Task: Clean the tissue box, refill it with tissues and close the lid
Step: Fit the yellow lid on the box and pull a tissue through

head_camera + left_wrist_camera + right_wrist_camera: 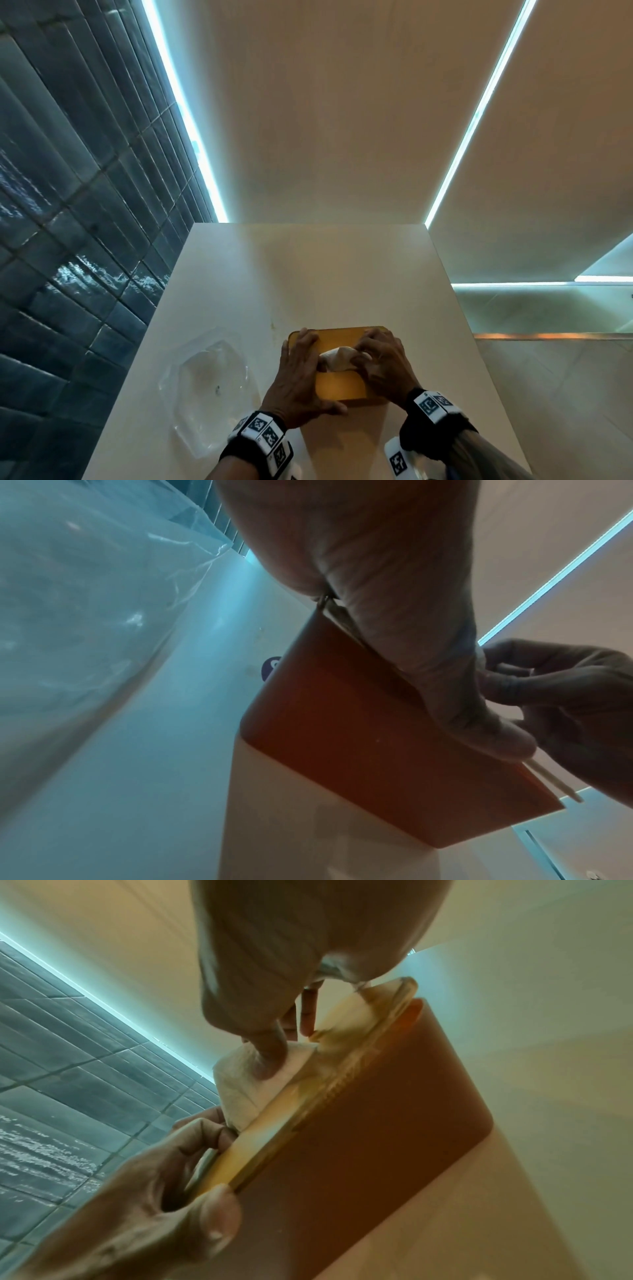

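A pale countertop (239, 281) carries the orange tissue box (342, 385) and, beside it, a clear plastic wrapper (209, 383).

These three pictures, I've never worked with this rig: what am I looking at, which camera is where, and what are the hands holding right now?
No machine here: a person works bare-handed, with a marker-tagged band and a camera on each wrist. The big picture comes from a head camera looking down at a pale counter. The other two look along each hand from the wrists, so they seem tilted and very close. On the counter stands an orange tissue box with its lid on. The left hand grips the box's left end, thumb against the side. The right hand pinches a white tissue poking up through the lid's slot. A crumpled clear plastic wrapper lies left of the box.
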`<state>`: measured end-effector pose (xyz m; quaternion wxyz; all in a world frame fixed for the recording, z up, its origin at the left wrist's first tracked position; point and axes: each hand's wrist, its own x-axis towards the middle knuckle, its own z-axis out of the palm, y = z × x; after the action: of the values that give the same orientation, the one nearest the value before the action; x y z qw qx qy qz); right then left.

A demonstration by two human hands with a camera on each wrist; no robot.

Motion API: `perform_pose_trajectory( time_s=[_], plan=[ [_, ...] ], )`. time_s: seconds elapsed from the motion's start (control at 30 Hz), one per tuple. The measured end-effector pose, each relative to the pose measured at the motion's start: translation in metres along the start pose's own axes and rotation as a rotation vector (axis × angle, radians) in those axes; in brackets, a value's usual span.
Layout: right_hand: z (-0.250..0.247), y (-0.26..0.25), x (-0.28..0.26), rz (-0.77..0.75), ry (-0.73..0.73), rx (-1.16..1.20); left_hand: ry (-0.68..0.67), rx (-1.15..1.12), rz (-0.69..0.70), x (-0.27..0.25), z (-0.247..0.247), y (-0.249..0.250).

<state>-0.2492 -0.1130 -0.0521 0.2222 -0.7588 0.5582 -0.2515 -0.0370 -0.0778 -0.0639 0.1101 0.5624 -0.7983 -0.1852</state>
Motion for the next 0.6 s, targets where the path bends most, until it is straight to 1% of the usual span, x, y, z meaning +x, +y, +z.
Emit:
perform_pose_trajectory(
  time_s=[0.1, 0.17, 0.23, 0.3, 0.37, 0.5, 0.6],
  plan=[
    [0.003, 0.001, 0.001, 0.014, 0.026, 0.025, -0.037, -0.026, -0.020, 0.000, -0.002, 0.000],
    [0.004, 0.001, 0.002, 0.022, 0.037, 0.034, -0.002, -0.094, -0.043, 0.000, -0.003, 0.002],
    [0.004, 0.000, 0.002, 0.024, 0.045, 0.046, 0.113, -0.173, -0.092, 0.004, -0.004, 0.007],
    [0.004, 0.000, 0.002, 0.026, 0.047, 0.057, 0.257, -0.169, -0.109, 0.011, -0.002, 0.009],
    [0.005, 0.001, 0.002, 0.045, 0.033, 0.071, 0.332, -0.145, -0.098, 0.017, -0.002, 0.012],
    [0.005, 0.000, 0.004, 0.049, 0.036, 0.065, 0.349, -0.144, -0.146, 0.020, 0.001, 0.015],
    [0.008, 0.000, 0.002, 0.060, 0.036, 0.062, 0.352, -0.112, -0.145, 0.018, 0.009, 0.014]
  ],
)
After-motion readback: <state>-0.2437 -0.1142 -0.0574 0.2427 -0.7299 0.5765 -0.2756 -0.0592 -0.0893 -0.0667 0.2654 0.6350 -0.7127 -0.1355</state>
